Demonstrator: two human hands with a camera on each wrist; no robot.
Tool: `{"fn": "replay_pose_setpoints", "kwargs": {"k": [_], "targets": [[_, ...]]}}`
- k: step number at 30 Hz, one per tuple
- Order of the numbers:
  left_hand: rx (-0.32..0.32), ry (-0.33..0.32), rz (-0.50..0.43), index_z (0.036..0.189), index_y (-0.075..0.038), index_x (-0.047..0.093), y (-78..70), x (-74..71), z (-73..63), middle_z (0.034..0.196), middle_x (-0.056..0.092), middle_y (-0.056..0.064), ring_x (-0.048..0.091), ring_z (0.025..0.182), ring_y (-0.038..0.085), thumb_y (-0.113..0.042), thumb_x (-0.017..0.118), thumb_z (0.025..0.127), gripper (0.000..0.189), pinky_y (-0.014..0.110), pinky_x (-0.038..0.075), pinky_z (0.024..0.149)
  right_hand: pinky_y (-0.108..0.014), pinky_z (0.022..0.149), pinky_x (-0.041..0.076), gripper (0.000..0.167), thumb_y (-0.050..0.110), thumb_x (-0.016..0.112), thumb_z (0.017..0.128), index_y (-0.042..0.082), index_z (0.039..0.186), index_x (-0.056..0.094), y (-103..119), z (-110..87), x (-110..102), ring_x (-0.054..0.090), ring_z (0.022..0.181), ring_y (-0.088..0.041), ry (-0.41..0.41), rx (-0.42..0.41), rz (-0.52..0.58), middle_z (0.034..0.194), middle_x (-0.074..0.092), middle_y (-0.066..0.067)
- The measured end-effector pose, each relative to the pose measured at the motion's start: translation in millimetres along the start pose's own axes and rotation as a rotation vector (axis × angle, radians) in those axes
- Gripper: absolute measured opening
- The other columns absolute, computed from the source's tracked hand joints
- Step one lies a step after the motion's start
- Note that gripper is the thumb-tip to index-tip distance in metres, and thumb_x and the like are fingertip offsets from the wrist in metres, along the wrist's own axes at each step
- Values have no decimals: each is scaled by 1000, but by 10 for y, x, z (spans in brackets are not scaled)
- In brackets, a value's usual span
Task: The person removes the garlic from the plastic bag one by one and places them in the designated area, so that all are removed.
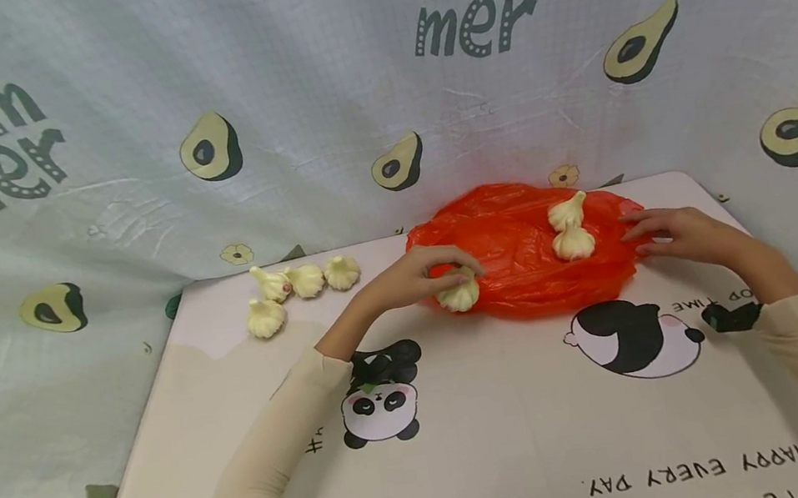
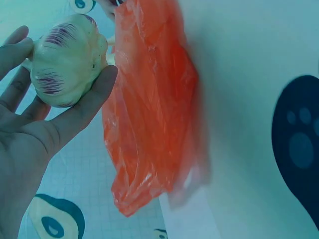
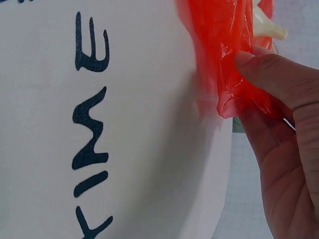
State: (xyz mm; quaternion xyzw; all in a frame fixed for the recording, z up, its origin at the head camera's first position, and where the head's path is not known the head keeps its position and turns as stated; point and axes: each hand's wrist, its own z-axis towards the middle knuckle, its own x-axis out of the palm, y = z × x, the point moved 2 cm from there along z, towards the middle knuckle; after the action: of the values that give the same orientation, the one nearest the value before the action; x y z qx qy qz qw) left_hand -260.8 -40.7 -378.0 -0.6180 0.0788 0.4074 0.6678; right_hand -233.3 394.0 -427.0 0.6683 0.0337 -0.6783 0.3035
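Note:
In my left hand (image 1: 427, 273) I hold a garlic bulb (image 1: 460, 295) over the left part of a red plastic bag (image 1: 509, 226). The left wrist view shows this bulb, pale with purple streaks, between thumb and fingers. My right hand (image 1: 686, 235) is at the bag's right end, and the right wrist view shows its thumb and fingers pinching the thin red plastic. Two more garlic bulbs (image 1: 574, 243) lie on the bag, one behind the other. The bag is spread out and crumpled near the table's back edge.
Several garlic bulbs (image 1: 307, 280) sit grouped at the back left of the table (image 1: 484, 431), whose cover is printed with pandas and lettering. Right behind it hangs a pale curtain (image 1: 302, 85) with avocado prints, which also runs along both sides.

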Motion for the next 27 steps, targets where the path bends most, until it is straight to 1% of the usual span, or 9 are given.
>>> {"fn": "replay_pose_setpoints", "kwargs": {"k": [4,8,14,18,22,25,27], "targets": [[14,-23,10,120,-2,71,-3,-19,-66,116,72,14,64,112,13,-7,65,99,22,39,50,103,-56,90,53,28,0,78,86,2,113,76,-14,-11,8,53,124,-51,15,25,18,136,58,-31],[17,-49,10,118,2,71,-4,-48,-138,115,72,16,64,109,14,-5,66,98,21,40,51,101,-56,89,53,27,-1,79,85,2,112,76,-1,-2,5,54,123,-51,-7,2,15,134,59,-31],[-12,-71,16,118,1,71,-9,-105,-273,114,72,18,65,106,13,-5,66,98,21,36,53,96,-54,90,52,27,0,80,83,4,109,77,4,-1,10,57,121,-49,-23,-18,-8,132,62,-28],[-19,-108,-1,116,-1,72,-18,-159,-360,112,72,16,65,106,16,-3,67,97,20,38,53,92,-54,89,52,27,-2,80,83,4,109,77,-3,-5,2,56,120,-49,-28,-21,-8,132,61,-29],[-23,-144,-20,115,-2,73,-17,-199,-426,111,72,14,64,107,19,-2,67,97,19,42,53,93,-53,88,54,28,-2,80,82,4,109,77,-7,5,3,57,120,-48,-38,-30,-19,131,62,-28],[-32,-153,-24,116,-3,73,-16,-211,-458,112,72,13,63,107,18,-2,66,97,20,39,52,95,-52,88,54,29,-2,80,82,3,110,77,-4,12,12,57,120,-48,-40,-38,-19,132,62,-28],[-38,-153,-25,117,-1,72,-19,-213,-472,113,71,14,63,107,18,-2,66,98,20,37,52,95,-52,88,53,29,-3,80,82,2,111,76,-2,13,18,57,120,-49,-36,-37,-11,132,62,-29]]}}
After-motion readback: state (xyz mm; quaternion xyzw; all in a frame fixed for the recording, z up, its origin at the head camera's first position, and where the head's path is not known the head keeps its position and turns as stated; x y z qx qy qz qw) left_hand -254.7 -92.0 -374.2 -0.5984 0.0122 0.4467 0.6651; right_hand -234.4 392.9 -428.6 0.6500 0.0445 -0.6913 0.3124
